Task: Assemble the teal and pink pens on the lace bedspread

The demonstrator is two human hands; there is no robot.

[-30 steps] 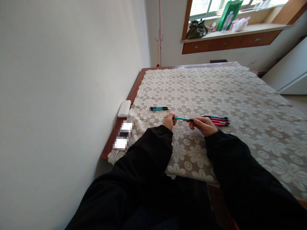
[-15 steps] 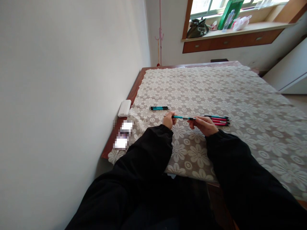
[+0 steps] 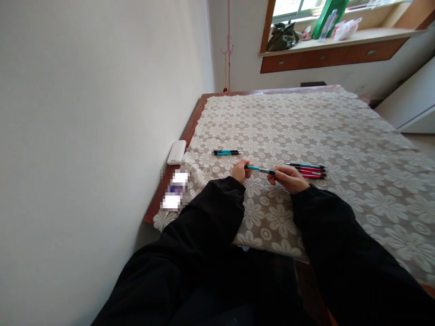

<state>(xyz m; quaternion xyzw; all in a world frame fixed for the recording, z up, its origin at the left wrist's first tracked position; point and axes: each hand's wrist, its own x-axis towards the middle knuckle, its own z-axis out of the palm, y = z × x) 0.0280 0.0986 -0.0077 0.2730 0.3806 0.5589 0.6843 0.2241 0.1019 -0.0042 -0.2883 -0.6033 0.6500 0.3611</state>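
Two-handed grip — slim teal pen [image 3: 260,169]

The ends of the teal pen [image 3: 260,169] are hidden inside the grip of the left hand [image 3: 241,171] and the right hand [image 3: 287,178], so its tip and clicker cannot be made out, and the fingertips curled around it are too small to tell apart. A patch near the counter's [image 3: 190,127] left edge [image 3: 174,194] is blurred into blocks, so what lies there cannot be told. The pens [image 3: 307,170] past the right hand lie too close together to count surely, the counter's right side runs out of the picture, and the window shelf [image 3: 333,38] is cut off at the top.
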